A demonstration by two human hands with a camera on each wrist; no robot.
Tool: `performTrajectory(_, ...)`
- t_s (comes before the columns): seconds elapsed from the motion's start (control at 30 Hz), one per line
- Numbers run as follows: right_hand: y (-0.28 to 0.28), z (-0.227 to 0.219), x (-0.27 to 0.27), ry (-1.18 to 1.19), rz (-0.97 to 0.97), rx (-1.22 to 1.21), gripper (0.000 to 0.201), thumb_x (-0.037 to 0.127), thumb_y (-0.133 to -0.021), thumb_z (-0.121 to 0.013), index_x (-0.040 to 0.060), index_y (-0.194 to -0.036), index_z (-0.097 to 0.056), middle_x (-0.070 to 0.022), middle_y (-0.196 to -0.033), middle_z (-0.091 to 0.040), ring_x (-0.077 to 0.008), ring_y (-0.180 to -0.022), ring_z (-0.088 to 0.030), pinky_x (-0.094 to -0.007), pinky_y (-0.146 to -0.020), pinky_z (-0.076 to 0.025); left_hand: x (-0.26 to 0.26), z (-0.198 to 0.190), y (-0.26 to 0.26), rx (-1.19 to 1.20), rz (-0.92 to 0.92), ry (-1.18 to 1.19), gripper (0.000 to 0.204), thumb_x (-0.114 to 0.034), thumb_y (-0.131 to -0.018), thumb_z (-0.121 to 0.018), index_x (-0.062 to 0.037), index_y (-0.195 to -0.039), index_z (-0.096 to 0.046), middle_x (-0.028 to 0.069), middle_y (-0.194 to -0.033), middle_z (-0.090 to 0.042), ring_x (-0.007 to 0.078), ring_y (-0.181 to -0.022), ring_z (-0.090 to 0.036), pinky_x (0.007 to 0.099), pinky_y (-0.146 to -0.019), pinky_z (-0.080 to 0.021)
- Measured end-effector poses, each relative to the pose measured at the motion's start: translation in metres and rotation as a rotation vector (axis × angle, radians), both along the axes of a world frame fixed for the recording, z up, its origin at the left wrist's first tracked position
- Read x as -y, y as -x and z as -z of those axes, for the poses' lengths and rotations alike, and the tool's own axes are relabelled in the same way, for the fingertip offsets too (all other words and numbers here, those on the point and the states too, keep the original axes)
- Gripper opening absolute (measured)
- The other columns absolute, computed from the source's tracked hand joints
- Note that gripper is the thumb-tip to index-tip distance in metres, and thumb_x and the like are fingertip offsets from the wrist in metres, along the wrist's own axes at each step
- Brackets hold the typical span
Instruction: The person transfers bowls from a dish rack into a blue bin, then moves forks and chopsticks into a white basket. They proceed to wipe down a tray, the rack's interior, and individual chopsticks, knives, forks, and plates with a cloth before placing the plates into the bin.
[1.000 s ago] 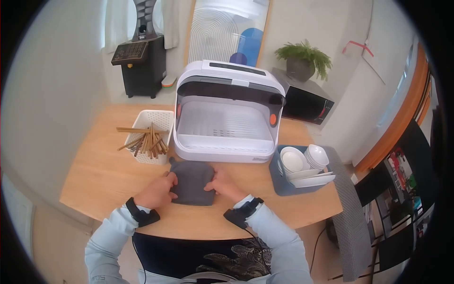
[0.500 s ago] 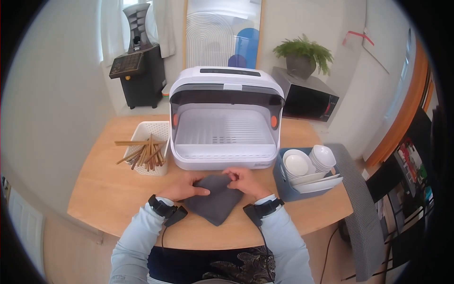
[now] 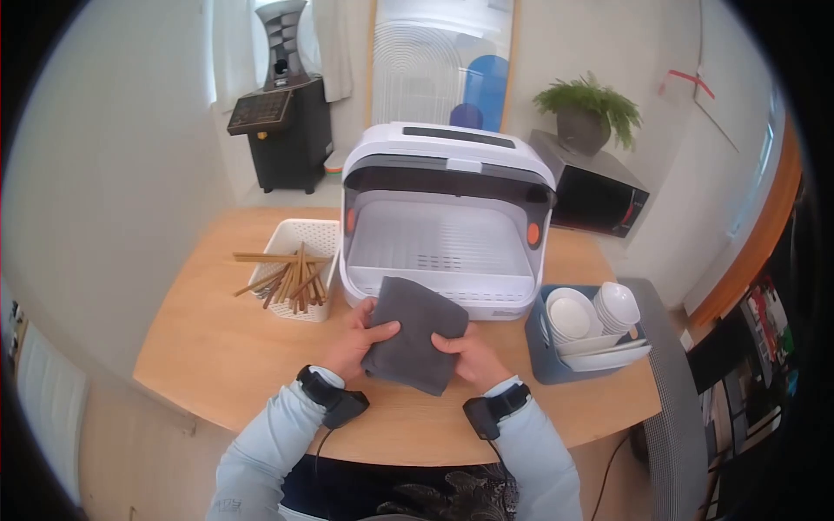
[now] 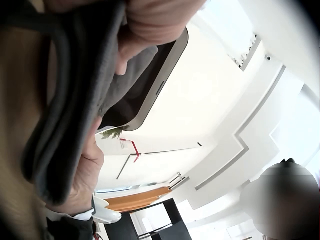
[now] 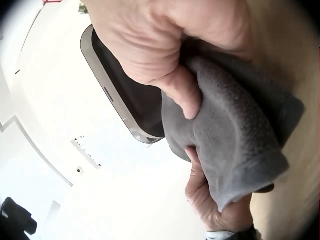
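Note:
A folded dark grey cloth is held up between both hands, tilted, in front of the white dish cabinet. My left hand grips its left edge, thumb on the near face and fingers behind. At the right edge my right hand pinches it the same way. The right wrist view shows the cloth in several soft layers, with a thumb pressed on its face. Seen from the left wrist, the cloth's folded edge hangs between the two hands. The cabinet's dark clear cover is raised, baring a slatted rack.
Left of the cabinet, a white perforated basket holds wooden chopsticks. To its right, a blue-grey bin holds white bowls and plates. All stand on a wooden table. Behind are a microwave and a potted fern.
The cloth was flat on the table, then turned and folded between the hands. Now it is lifted and tilted up towards the cabinet, thumbs on its near face. The head view has shifted slightly.

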State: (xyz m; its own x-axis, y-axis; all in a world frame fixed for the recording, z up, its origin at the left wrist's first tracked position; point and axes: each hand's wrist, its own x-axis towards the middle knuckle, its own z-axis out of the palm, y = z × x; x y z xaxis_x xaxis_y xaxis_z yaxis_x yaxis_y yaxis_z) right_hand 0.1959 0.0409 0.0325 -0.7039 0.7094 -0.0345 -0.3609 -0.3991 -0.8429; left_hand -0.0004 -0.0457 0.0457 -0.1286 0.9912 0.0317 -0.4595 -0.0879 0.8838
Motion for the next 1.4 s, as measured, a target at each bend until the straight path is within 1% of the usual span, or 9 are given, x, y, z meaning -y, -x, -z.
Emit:
performTrajectory(0.1,-0.002,0.013,-0.008,-0.084,0.041,0.182,0.046,0.002,-0.083,-0.068,-0.0055,-0.127,-0.053,-0.0122,-0.117,-0.063,-0.0228,-0.104,-0.061,-0.0339,-0.091,-0.049,-0.003,0.015,0.007,-0.117,-0.023,0.048,0.036,-0.014,-0.088,-0.070,0.0018,-0.114,-0.052,0.0103,-0.104,-0.064,0.0173,-0.095,-0.062,0.0302,-0.081,-0.053)
performTrajectory(0.23,0.001,0.010,-0.005,-0.123,0.116,0.363,0.040,-0.002,-0.084,-0.065,-0.0083,-0.122,-0.055,-0.0139,-0.113,-0.065,-0.0221,-0.100,-0.062,-0.0323,-0.088,-0.049,-0.005,0.035,0.024,-0.825,-0.169,0.069,0.037,-0.027,-0.085,-0.074,0.0038,-0.099,-0.059,0.0159,-0.088,-0.065,0.0219,-0.082,-0.064,0.0334,-0.069,-0.051)
performTrajectory(0.33,0.003,0.015,-0.006,-0.168,0.118,0.399,0.038,-0.001,-0.085,-0.065,-0.0089,-0.121,-0.056,-0.0138,-0.112,-0.065,-0.0218,-0.098,-0.062,-0.0317,-0.087,-0.049,0.013,-0.002,0.015,-1.015,-0.242,0.069,0.028,-0.022,-0.084,-0.073,0.0020,-0.093,-0.060,0.0170,-0.083,-0.063,0.0277,-0.076,-0.063,0.0358,-0.063,-0.048)
performTrajectory(0.43,0.004,0.026,-0.012,-0.199,0.097,0.460,0.036,0.001,-0.086,-0.065,-0.0092,-0.120,-0.057,-0.0137,-0.111,-0.065,-0.0216,-0.096,-0.062,-0.0313,-0.085,-0.049,0.025,-0.021,0.013,-1.237,-0.609,-0.460,0.010,-0.006,-0.083,-0.071,-0.0013,-0.085,-0.062,0.0119,-0.083,-0.060,0.0217,-0.069,-0.060,0.0327,-0.057,-0.046)
performTrajectory(0.63,0.003,0.022,-0.010,-0.211,0.076,0.475,0.035,0.004,-0.087,-0.066,-0.0095,-0.118,-0.058,-0.0137,-0.109,-0.066,-0.0213,-0.096,-0.062,-0.0309,-0.086,-0.049,0.038,-0.070,0.044,-1.711,-1.165,-0.450,0.018,-0.002,-0.075,-0.070,-0.0033,-0.091,-0.063,0.0105,-0.090,-0.059,0.0319,-0.079,-0.055,0.0409,-0.072,-0.042)
performTrajectory(0.77,0.003,0.015,-0.005,-0.252,0.064,0.481,0.035,0.004,-0.087,-0.066,-0.0095,-0.118,-0.058,-0.0134,-0.109,-0.065,-0.0215,-0.097,-0.062,-0.0314,-0.087,-0.049,0.038,-0.054,0.067,-1.796,-1.077,-0.062,0.023,-0.009,-0.074,-0.072,-0.0035,-0.094,-0.063,0.0125,-0.088,-0.060,0.0327,-0.085,-0.054,0.0429,-0.075,-0.039)
performTrajectory(0.97,0.003,0.015,-0.003,-0.259,-0.123,0.396,0.044,0.001,-0.086,-0.062,-0.0092,-0.127,-0.050,-0.0131,-0.118,-0.061,-0.0219,-0.108,-0.058,-0.0310,-0.095,-0.044,0.041,-0.063,0.045,-1.683,-1.220,-0.280,0.021,-0.006,-0.074,-0.073,-0.0017,-0.092,-0.062,0.0114,-0.082,-0.059,0.0325,-0.083,-0.055,0.0422,-0.075,-0.040)
performTrajectory(1.1,0.006,0.027,-0.003,-0.289,-0.206,0.342,0.047,0.002,-0.084,-0.062,-0.0092,-0.128,-0.049,-0.0139,-0.119,-0.060,-0.0225,-0.110,-0.056,-0.0308,-0.098,-0.042,0.046,-0.043,0.028,-1.585,-0.692,-0.536,0.023,0.002,-0.073,-0.070,-0.0025,-0.094,-0.062,0.0133,-0.094,-0.058,0.0330,-0.090,-0.055,0.0399,-0.074,-0.043)
performTrajectory(1.4,0.006,0.020,-0.003,-0.154,-0.133,0.239,0.044,-0.001,-0.081,-0.059,-0.0081,-0.124,-0.053,-0.0133,-0.115,-0.062,-0.0207,-0.103,-0.060,-0.0302,-0.093,-0.047,0.040,-0.057,0.062,-2.041,-0.996,0.001,0.018,-0.010,-0.075,-0.070,-0.0015,-0.090,-0.063,0.0134,-0.087,-0.061,0.0313,-0.087,-0.056,0.0443,-0.078,-0.035)
